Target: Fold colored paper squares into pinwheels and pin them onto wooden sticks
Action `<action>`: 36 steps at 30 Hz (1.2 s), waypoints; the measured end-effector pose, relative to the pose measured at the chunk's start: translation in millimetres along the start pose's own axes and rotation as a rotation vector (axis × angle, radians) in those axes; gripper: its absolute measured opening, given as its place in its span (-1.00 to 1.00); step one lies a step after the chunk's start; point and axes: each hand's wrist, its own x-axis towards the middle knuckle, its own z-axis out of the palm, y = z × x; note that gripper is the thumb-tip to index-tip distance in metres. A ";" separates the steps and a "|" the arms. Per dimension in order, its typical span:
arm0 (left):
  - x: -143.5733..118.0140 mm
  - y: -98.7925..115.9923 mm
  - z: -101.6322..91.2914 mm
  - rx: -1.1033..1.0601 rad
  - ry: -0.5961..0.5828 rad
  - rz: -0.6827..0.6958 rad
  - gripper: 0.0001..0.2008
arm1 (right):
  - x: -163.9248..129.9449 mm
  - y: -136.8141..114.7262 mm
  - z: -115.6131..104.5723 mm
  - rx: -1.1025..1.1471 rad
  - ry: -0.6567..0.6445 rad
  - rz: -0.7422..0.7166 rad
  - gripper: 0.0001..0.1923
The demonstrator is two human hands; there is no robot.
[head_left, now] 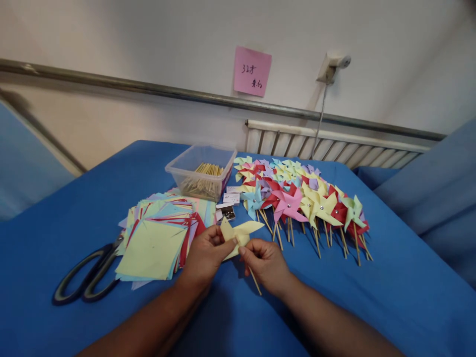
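Observation:
Between my hands is a pale yellow paper pinwheel, with some of its points folded to the middle. My left hand pinches its left side, the thumb pressed near the centre. On the right, my right hand grips the lower edge of the paper with thumb and fingers. A thin wooden stick slants down from beneath the pinwheel, close to my right fingers; its upper end is hidden. Just beyond the pinwheel sits a small open box of metal pins.
Cut paper squares are stacked at left, beside black-handled scissors. Behind them a clear plastic tub holds wooden sticks. Many finished pinwheels lie in a pile at right on the blue cloth. A radiator stands behind.

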 end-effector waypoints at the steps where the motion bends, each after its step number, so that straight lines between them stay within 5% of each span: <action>1: 0.1 -0.3 0.0 -0.003 0.000 -0.001 -0.72 | 0.2 0.5 -0.1 -0.002 0.000 0.004 -0.58; 13: -3.5 7.3 0.2 0.010 -0.061 0.007 -0.74 | 0.2 0.2 -1.7 0.000 -0.011 -0.006 -0.57; 23: -5.3 11.3 -0.1 0.235 0.050 0.070 -0.62 | -1.7 -1.3 -1.5 0.040 -0.039 -0.014 -0.56; 36: -3.6 11.6 -5.2 0.263 0.001 0.028 -0.66 | -0.5 2.0 -2.8 0.020 -0.043 -0.021 -0.55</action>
